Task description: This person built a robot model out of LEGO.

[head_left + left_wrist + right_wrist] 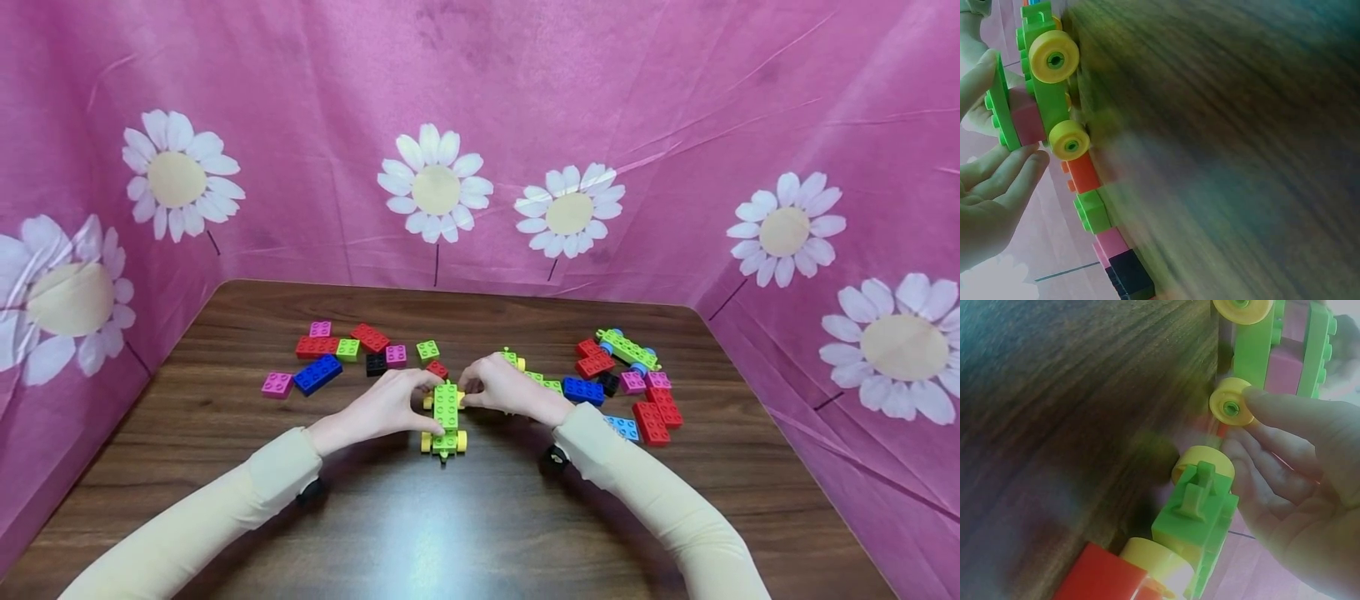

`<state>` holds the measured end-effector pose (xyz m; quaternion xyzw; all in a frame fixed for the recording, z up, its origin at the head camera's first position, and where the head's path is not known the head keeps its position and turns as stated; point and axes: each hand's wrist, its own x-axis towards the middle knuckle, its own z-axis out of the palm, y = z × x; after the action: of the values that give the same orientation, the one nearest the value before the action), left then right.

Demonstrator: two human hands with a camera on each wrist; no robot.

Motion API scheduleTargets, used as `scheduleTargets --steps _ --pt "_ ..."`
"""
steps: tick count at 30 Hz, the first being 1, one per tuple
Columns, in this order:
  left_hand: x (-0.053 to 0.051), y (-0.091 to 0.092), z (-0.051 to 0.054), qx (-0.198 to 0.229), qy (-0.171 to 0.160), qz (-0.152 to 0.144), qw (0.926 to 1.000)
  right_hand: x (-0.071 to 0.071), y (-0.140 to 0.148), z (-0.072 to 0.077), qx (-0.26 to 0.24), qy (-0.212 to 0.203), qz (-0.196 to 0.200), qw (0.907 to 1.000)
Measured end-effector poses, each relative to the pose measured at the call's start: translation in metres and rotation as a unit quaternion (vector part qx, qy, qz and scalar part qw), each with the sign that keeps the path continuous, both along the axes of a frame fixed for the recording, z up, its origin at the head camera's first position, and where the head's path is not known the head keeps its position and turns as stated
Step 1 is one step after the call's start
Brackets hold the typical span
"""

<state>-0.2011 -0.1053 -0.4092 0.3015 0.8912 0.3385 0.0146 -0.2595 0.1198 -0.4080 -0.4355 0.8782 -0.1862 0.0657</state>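
A toy car base (1050, 100), lime green with yellow wheels, stands on the table in front of me. On it sits a pink brick (1027, 119), with a lime green studded plate (446, 404) on top. My left hand (386, 404) grips that plate by its ends, thumb near me and fingers at the far end. My right hand (506, 385) pinches the car's far right wheel (1232, 403) between thumb and fingers. Beside the right hand stands a second green car base (1197, 512) with yellow wheels, partly hidden by that hand in the head view.
Left of the hands lie loose bricks, among them a blue brick (318, 375) and a black brick (376, 364). At right are red bricks (651, 423), another blue brick (583, 391), a light blue brick (622, 428) and a green car base with blue wheels (626, 350).
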Motion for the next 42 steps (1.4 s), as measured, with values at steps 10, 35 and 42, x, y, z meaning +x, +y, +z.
scheduleTargets --steps 10,35,42 --pt "0.0021 0.0010 -0.0051 -0.008 0.004 0.000 1.0000 -0.0015 0.0016 -0.0034 0.008 0.019 0.015 0.9997" --pt "0.0040 0.0052 -0.0038 -0.024 0.018 0.021 0.9993 0.0003 0.0061 0.0004 0.021 0.032 0.016 0.9992" --pt "0.0017 0.0064 -0.0029 -0.012 0.019 -0.001 0.9998 0.0015 0.0094 0.0028 0.024 0.043 0.016 0.9986"
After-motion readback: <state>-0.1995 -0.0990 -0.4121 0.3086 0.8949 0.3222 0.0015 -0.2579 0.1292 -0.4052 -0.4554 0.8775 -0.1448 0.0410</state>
